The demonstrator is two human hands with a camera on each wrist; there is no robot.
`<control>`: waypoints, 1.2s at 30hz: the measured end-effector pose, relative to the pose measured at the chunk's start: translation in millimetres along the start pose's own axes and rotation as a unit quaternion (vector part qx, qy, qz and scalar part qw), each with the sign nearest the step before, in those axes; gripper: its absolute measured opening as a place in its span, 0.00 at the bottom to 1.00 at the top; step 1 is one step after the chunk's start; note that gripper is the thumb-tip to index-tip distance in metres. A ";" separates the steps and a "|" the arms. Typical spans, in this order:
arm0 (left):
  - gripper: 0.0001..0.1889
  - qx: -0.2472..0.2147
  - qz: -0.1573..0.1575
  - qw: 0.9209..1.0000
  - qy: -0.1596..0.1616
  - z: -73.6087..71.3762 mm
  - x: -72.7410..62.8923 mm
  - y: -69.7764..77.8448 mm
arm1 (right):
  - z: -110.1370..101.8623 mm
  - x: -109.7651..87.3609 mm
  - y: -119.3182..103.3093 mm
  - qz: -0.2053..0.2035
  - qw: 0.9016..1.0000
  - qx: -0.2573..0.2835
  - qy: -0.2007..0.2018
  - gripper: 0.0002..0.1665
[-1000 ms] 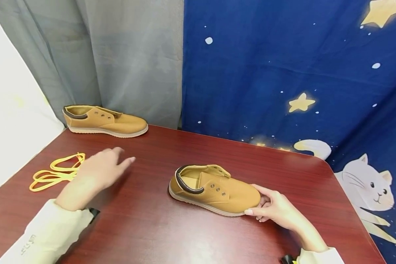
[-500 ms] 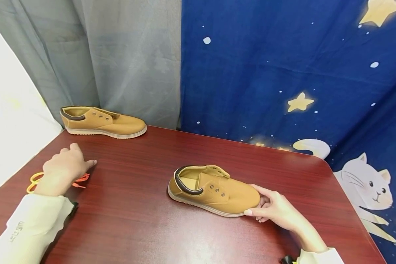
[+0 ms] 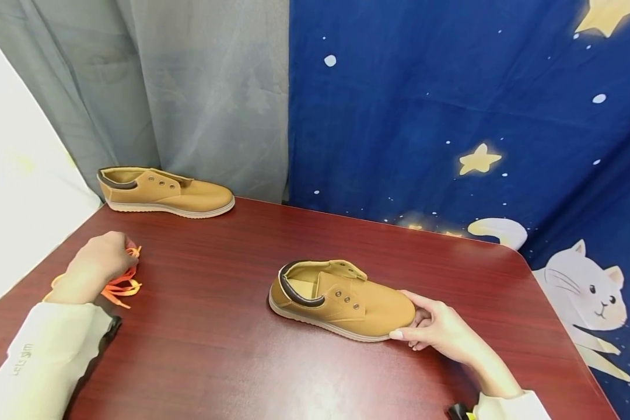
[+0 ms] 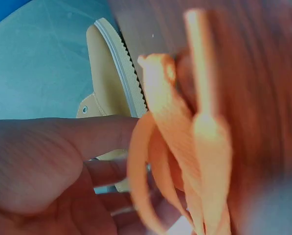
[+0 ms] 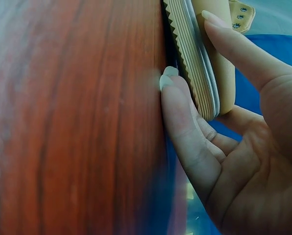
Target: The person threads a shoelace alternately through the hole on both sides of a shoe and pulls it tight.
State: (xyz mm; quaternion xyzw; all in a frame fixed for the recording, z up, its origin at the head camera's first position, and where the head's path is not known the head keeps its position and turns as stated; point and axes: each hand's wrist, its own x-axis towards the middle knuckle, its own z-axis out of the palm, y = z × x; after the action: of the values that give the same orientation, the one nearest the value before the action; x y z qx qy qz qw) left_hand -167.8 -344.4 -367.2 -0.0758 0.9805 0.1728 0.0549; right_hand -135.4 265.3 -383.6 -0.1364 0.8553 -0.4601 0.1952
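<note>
In the head view my left hand (image 3: 98,261), at the left of the table, pinches an orange shoelace (image 3: 122,287) bundled in loops. Its thumb and fingers come round the loops of the lace (image 4: 160,142) in the left wrist view. A yellow shoelace peeks out behind that wrist, mostly hidden. My right hand (image 3: 441,331) grips the toe of a tan shoe (image 3: 341,306), thumb on the near side and a finger over the far side. This shoe has no lace in its eyelets. The right wrist view shows fingertips beside the ridged sole (image 5: 194,58).
A second tan shoe (image 3: 168,195), also unlaced, stands at the table's back left corner, beyond my left hand. Grey cloth (image 3: 215,99) and a blue star-patterned curtain (image 3: 388,116) hang along the back edge of the dark red table (image 3: 231,350).
My left hand has moved left from over the yellow lace, and its fingers have closed on the orange shoelace. The right hand and the shoe it grips have stayed in place.
</note>
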 end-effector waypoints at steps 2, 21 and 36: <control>0.04 -0.010 0.004 1.000 -0.003 0.7 1.3 -1.4 | -0.3 -0.2 0.0 -0.002 1.000 0.005 -0.002 0.48; 0.09 -0.040 0.088 0.991 0.089 -17.3 -13.0 38.1 | 2.2 2.2 3.6 0.002 1.000 -0.019 0.008 0.46; 0.05 -0.055 0.163 0.980 0.097 -22.8 -51.4 105.7 | 1.9 1.7 3.9 0.000 1.000 -0.013 0.012 0.45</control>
State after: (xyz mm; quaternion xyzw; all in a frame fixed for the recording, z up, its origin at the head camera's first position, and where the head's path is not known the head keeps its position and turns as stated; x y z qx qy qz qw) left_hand -136.9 -247.5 -304.1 0.0653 0.9694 0.2249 -0.0733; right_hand -136.3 265.4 -388.2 -0.1333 0.8638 -0.4502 0.1830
